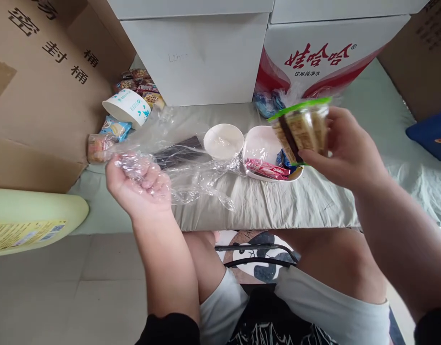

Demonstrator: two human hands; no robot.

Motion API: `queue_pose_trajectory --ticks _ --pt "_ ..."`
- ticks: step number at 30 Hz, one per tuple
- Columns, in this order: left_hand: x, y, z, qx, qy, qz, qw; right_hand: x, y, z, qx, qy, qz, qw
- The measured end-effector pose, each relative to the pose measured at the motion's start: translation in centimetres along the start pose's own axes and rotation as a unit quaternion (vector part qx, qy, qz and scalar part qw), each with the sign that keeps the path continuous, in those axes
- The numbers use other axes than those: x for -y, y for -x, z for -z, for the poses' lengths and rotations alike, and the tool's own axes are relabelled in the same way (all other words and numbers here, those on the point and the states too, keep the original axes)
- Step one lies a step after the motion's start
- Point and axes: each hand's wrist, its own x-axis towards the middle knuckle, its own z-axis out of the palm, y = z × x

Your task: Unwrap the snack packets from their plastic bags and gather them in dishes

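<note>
My left hand (143, 184) is closed around a crumpled clear plastic bag (191, 177), which spreads to the right over a dark flat item (180, 151). Between thumb and fingers, my right hand (349, 146) grips a snack packet (302, 129) with a bright green top edge and pale pieces inside. This packet is raised above the right side of a white-pink bowl (256, 143). In the bowl lie a pink wrapped snack (266, 168) and a blue wrapped one (285, 160). A white paper cup (223, 140) stands beside the bowl, partly behind the plastic.
At the left back are a tipped paper cup (129, 108), a blue snack packet (115, 127), a pinkish packet (100, 147) and several brown packets (143, 86). White boxes (209, 62) stand behind. A large cardboard box (44, 105) and a yellow-green container (33, 215) border the left.
</note>
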Motion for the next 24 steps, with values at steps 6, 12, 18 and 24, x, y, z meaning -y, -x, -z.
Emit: queue_pose_trajectory --ticks 6,12,18,24 --pt "-1.3 -1.1 1.2 0.037 0.029 0.007 0.999 1.9 -4.5 -2.5 0.165 0.246 0.028 0.955" --pt "-1.8 -1.2 1.8 0.034 0.064 0.002 0.997 1.9 -4.9 -3.8 0.244 0.345 0.013 0.906" --pt "-1.7 -1.0 1.1 0.029 0.041 -0.004 0.999 2.2 -5.3 -3.5 0.255 0.373 0.01 0.892" --pt "-1.4 -1.3 1.2 0.029 0.04 -0.007 0.999 2.0 -4.6 -4.8 0.285 0.36 0.025 0.888"
